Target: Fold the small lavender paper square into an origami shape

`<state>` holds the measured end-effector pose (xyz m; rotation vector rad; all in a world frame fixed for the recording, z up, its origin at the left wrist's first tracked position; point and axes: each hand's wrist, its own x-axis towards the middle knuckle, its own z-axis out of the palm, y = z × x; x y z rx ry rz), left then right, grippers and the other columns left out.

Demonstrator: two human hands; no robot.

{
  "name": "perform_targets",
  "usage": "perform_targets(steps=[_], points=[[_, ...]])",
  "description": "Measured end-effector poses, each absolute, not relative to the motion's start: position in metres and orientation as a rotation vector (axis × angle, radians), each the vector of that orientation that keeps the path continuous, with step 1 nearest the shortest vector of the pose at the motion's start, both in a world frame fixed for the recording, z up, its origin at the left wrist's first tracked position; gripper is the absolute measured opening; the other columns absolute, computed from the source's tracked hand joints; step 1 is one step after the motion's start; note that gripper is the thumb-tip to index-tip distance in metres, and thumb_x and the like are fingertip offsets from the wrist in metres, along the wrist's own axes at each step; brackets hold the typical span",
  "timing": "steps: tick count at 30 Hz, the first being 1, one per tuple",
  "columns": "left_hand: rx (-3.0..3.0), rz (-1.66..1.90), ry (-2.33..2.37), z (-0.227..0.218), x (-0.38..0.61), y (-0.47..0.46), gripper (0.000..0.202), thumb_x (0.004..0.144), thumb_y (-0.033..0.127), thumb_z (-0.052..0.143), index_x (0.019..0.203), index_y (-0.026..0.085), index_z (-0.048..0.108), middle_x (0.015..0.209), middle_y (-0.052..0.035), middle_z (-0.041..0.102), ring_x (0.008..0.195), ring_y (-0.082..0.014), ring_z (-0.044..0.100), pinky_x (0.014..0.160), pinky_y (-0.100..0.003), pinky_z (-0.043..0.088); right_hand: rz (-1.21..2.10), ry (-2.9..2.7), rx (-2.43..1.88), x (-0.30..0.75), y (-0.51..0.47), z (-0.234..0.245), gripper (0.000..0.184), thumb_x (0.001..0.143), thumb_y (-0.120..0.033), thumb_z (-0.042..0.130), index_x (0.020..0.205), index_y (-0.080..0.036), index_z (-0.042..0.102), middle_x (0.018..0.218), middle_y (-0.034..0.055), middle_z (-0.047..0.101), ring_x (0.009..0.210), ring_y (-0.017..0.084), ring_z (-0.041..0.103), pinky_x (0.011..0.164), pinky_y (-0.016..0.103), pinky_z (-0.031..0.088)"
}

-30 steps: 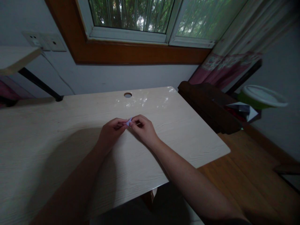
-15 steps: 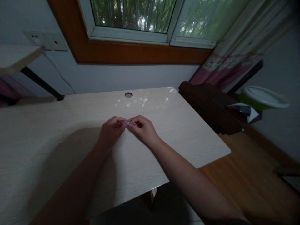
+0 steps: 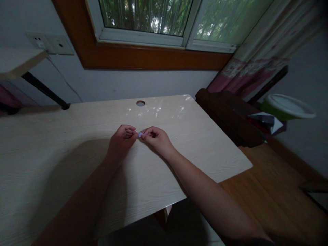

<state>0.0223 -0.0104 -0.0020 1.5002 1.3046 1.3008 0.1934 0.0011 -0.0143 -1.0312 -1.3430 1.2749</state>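
Both my hands meet over the middle of a pale wooden desk (image 3: pixel 77 136). Between their fingertips is a tiny pale bluish piece, probably folded paper (image 3: pixel 140 134). My left hand (image 3: pixel 122 140) pinches it from the left with curled fingers. My right hand (image 3: pixel 155 138) pinches it from the right, its fingers also curled in. Most of the small piece is hidden by the fingertips.
A round cable hole (image 3: pixel 140 103) lies near the desk's far edge, below a window (image 3: pixel 153 20). A dark chair (image 3: pixel 228 116) stands at the right, with a green-and-white bowl (image 3: pixel 287 106) behind it. A shelf (image 3: pixel 17 63) and wall sockets (image 3: pixel 48 43) are at the left.
The hands have stayed together on the small piece, shifting slightly. Less of the piece shows now than a second ago.
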Motion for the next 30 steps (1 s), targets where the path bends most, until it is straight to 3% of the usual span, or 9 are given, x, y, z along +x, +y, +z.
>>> perform_targets(steps=[18,23,30], points=[[1.668,1.161,1.366,-0.0008,0.0166,-0.0115,0.018,0.083,0.038,0.067,0.085,0.021,0.072,0.079,-0.0017,0.071,0.072,-0.0165,0.064,0.063,-0.025,0.049,1.302,-1.351,-0.927,0.193,-0.0006,-0.0133,0.026,0.073,-0.04,0.079,0.079,-0.018,0.066,0.093,0.006,0.073,0.078,0.015,0.064,0.075,0.029,0.051],[1.671,1.209,1.406,0.0026,0.0169,-0.0128,0.017,0.083,0.037,0.068,0.079,0.021,0.069,0.077,-0.0008,0.068,0.066,-0.0144,0.061,0.059,-0.024,0.046,1.309,-1.285,-0.91,0.1915,0.0004,-0.0114,0.029,0.073,-0.037,0.08,0.093,-0.021,0.065,0.091,0.0024,0.072,0.079,0.014,0.065,0.079,0.03,0.054],[1.531,1.248,1.346,0.0011,0.0138,-0.0118,0.019,0.083,0.038,0.068,0.084,0.019,0.068,0.075,-0.0013,0.07,0.07,-0.0157,0.064,0.065,-0.025,0.047,1.417,-1.211,-0.904,0.1914,0.0014,-0.008,0.022,0.08,-0.036,0.073,0.093,-0.02,0.068,0.085,0.0031,0.073,0.078,0.015,0.069,0.084,0.034,0.055]])
